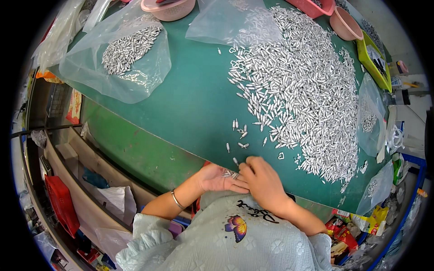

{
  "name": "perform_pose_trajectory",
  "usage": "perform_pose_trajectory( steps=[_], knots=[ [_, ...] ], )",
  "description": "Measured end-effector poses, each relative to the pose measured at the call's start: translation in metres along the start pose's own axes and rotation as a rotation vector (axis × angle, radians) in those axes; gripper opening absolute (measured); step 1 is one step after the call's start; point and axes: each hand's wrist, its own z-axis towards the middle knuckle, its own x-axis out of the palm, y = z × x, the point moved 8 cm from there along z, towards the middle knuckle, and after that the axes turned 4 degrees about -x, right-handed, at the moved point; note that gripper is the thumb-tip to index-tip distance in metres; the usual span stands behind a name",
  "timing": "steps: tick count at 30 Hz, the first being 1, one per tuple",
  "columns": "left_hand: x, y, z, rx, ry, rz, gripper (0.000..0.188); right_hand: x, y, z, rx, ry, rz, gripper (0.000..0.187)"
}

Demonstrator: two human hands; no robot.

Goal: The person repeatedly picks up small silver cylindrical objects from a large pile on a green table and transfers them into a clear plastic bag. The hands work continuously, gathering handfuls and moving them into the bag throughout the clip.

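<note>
At the table's front edge my left hand [218, 179] is turned palm up, with several small silver bullet-shaped metal pieces [229, 174] lying in its cupped palm. My right hand [264, 181] is beside it, fingers bent and closed over the left fingers; what its fingertips pinch, if anything, is hidden. One loose silver piece [235, 161] lies just beyond the hands. A few more loose pieces [243, 134] are scattered farther out. To the right spreads a large pile of the same silver pieces [303, 99]. A small heart-shaped silver ring [281, 156] lies near the pile's front.
The green table [190, 104] carries a clear bag of silver pieces [131, 49] at the far left. Pink bowls [346, 23] and a yellow-green tray [373, 63] stand at the back right. Smaller clear bags [370, 119] lie along the right edge. Left below is a shelf with a red basket [61, 203].
</note>
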Motion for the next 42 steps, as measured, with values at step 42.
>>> perform_pose_trajectory(
  steps=[42],
  knots=[
    [-0.003,-0.017,-0.024,0.012,-0.105,0.067,0.045,-0.019,-0.024,0.041,0.040,-0.286,-0.192,0.023]
  ],
)
